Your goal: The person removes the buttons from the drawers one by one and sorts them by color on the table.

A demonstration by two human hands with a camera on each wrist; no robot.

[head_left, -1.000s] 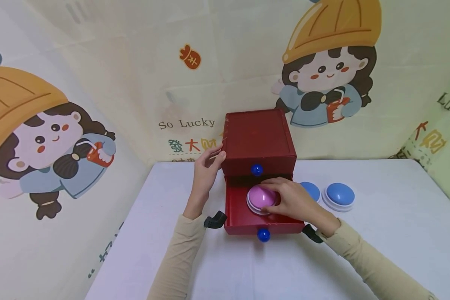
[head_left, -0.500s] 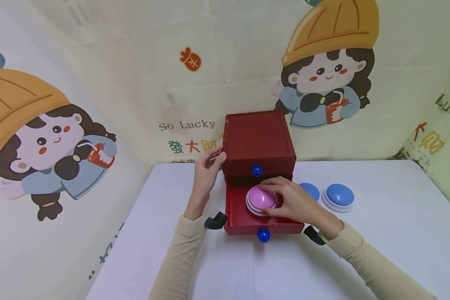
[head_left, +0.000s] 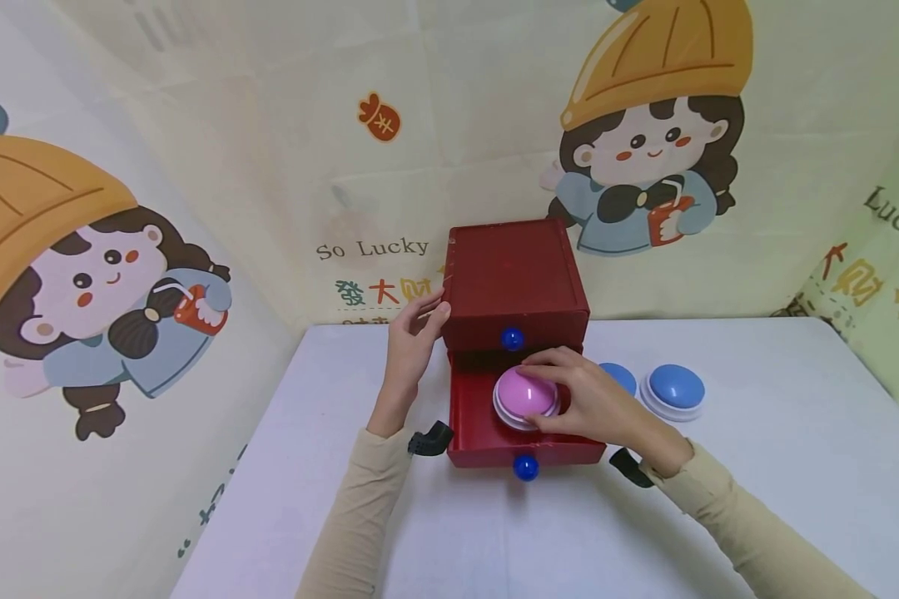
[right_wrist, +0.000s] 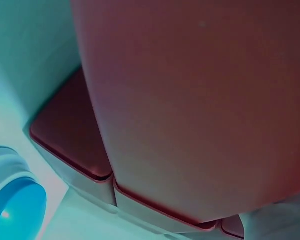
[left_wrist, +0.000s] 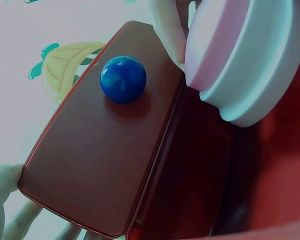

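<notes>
A pink push button (head_left: 526, 393) with a white round base sits in the pulled-out lower drawer (head_left: 464, 439) of a small red two-drawer cabinet (head_left: 517, 270). From its right side, my right hand (head_left: 599, 403) grips the button between thumb and fingers. In the left wrist view the button (left_wrist: 215, 45) shows side-on. Whether its base touches the drawer floor is hard to tell. My left hand (head_left: 410, 353) rests with fairly straight fingers against the cabinet's left side, near the front edge. The upper drawer, with its blue knob (head_left: 513, 339), is closed.
Two blue push buttons stand right of the cabinet: one (head_left: 618, 378) partly behind my right hand, the other (head_left: 677, 389) farther right. The lower drawer's blue knob (head_left: 526, 467) juts toward me. A printed cloth (head_left: 270, 166) hangs behind the white table (head_left: 345, 358).
My right hand has shifted very slightly up in the head view, still gripping the pink button, which sits a touch farther right in the drawer. The left hand stays put.
</notes>
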